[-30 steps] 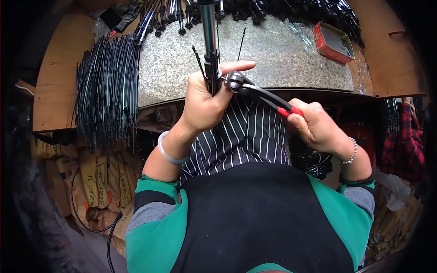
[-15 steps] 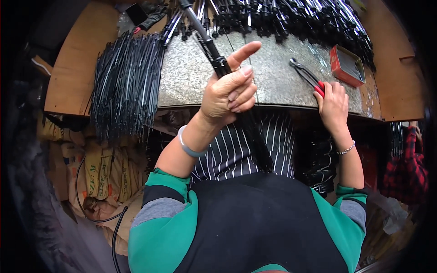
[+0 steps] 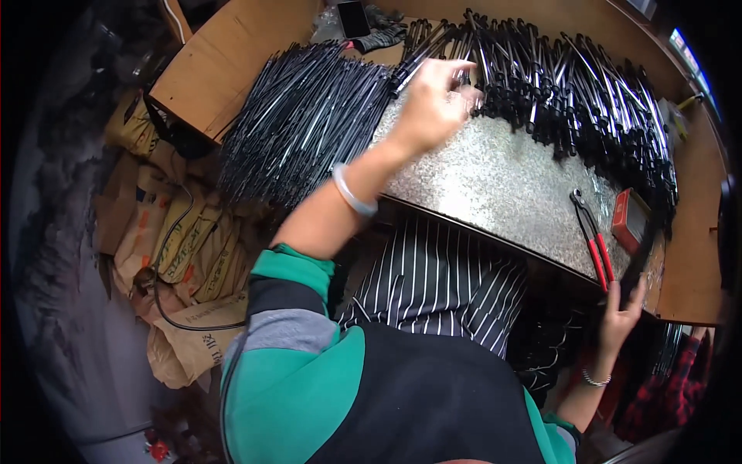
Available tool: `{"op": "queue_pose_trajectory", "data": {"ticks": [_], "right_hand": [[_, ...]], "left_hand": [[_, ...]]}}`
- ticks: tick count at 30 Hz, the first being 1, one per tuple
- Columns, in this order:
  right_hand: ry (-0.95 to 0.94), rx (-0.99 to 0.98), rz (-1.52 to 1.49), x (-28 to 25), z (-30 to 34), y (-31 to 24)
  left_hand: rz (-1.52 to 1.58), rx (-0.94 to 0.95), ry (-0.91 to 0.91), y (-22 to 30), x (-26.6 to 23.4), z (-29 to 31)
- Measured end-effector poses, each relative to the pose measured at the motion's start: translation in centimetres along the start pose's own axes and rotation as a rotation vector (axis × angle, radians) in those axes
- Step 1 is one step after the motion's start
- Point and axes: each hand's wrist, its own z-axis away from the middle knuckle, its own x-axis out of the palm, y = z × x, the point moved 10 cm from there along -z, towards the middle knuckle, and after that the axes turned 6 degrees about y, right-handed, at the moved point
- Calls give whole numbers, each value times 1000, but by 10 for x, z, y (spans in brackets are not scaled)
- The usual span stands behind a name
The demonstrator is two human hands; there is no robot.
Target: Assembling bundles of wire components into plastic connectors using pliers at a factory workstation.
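Note:
My left hand (image 3: 434, 102) reaches far across the speckled metal-topped table (image 3: 502, 185) and is closed on a black rod (image 3: 408, 66), at the edge of a long row of black rods (image 3: 572, 93). My right hand (image 3: 621, 311) is low at the table's near right edge, its fingers around the lower end of a dark rod (image 3: 643, 246) that slants up past the edge. Red-handled pliers (image 3: 591, 241) lie on the table just left of that hand, not held.
A fan of thin black wires (image 3: 305, 127) covers the table's left part. A small red box (image 3: 627, 220) sits beside the pliers. A phone (image 3: 354, 17) lies at the back. Brown sacks (image 3: 182, 247) and a black cable (image 3: 166, 309) lie on the floor to the left.
My left hand carried the black rod from in front of me out to the rod pile. My right hand put the pliers down on the table and dropped to the table's edge.

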Motion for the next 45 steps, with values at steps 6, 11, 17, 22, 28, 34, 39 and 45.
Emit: {"op": "queue_pose_trajectory", "data": {"ticks": [6, 11, 17, 22, 28, 34, 39, 45], "right_hand": [[48, 28, 1108, -115, -62, 163], [-42, 63, 1307, -127, -74, 247], [44, 57, 1016, -131, -78, 249], [151, -33, 889, -169, -47, 230], [239, 51, 855, -153, -41, 115], [126, -102, 1206, -219, -68, 44], [-174, -482, 1566, -236, -131, -32], [-614, -466, 1691, -119, -152, 13]], "left_hand": [[-1205, -478, -66, -212, -151, -21], [-1318, -590, -225, -216, -168, -7], [-1208, -711, -66, -244, -181, 3], [-1168, -675, -156, -240, -156, -10], [-1210, -411, -149, -302, -196, -5], [-1265, -416, -338, -329, -186, -24], [-1285, -428, -260, -323, -189, -29], [-1235, -388, -211, -323, -191, -28]]}}
